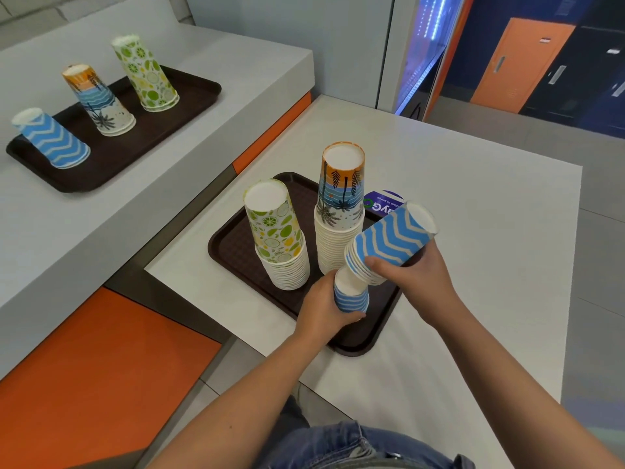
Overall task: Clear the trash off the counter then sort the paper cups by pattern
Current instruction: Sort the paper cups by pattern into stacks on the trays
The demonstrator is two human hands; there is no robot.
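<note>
**Both hands on blue zigzag cups over the near tray**

On my feed, the left hand [321, 309] is wrapped around a short blue stack [350, 296], which stands upside down with its white base up, above the front part of the near tray [236, 252]. I cannot tell whether it rests on the tray. The right hand [412, 279] grasps a tilted blue stack [389, 238], thumb across its side, base pointing up and to the right. Its rims meet the top of the short stack; I cannot tell whether it has slid over that stack.

On the same brown tray, behind the hands, I see two upside-down stacks standing upright: a lime stack [280, 242] on the left and a taller palm stack [341, 204] just right of it, close together but apart. The tray lies on a white table [473, 231], and a blue round sticker [382, 199] shows just behind the palm stack.

On the grey counter [253, 62] to the upper left sits a far tray [189, 96]. It carries, from left to right, a blue cup [54, 137], palm cups [98, 99] and lime cups [145, 72], all upside down and well apart.
</note>
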